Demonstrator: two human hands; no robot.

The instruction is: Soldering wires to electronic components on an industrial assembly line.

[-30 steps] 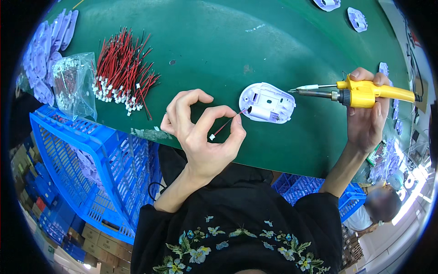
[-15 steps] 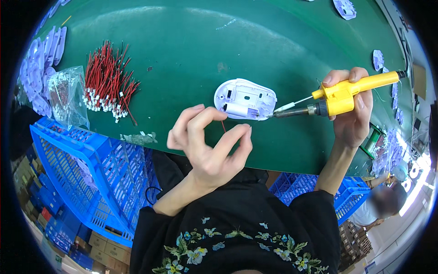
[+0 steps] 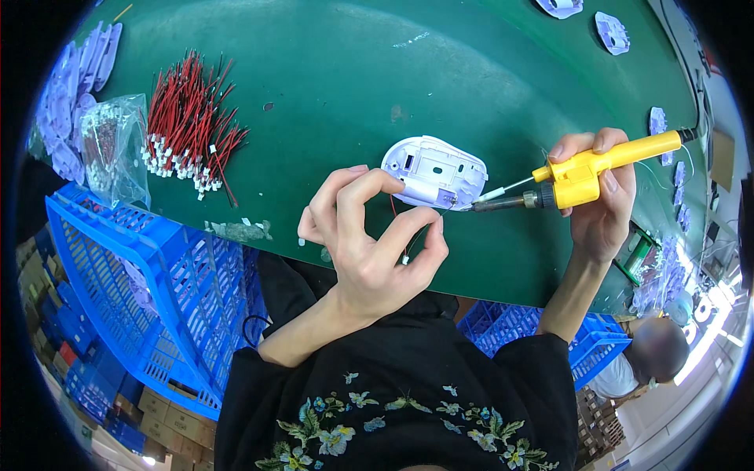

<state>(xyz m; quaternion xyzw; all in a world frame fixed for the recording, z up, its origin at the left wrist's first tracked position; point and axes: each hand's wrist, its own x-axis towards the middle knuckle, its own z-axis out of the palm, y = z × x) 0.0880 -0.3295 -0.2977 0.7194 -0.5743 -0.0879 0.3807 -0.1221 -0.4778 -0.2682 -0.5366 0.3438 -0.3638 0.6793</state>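
A pale lavender, mouse-shaped plastic shell [image 3: 434,166] lies open side up on the green table. My left hand [image 3: 367,243] is at its near edge, one fingertip against the shell and other fingertips pinching a thin wire [image 3: 440,216] that runs to it. Below the pinch shows a small white connector [image 3: 405,259]. My right hand [image 3: 601,200] grips a yellow soldering gun [image 3: 585,179] with a thin feed tube. Its dark tip [image 3: 485,205] comes to the shell's near right edge; whether it touches the joint is too small to tell.
Red and black wires with white connectors [image 3: 192,125] lie in a pile at left, beside a clear bag [image 3: 114,149] and stacked lavender shells [image 3: 64,118]. More shells [image 3: 613,33] sit far right. A green spool [image 3: 640,255] stands near right. Blue crates [image 3: 149,235] stand below the edge.
My left fingertips have drawn in toward the shell, and the wire's white connector now shows below them. The soldering gun stays at the shell's near right edge. The whole view has shifted slightly.
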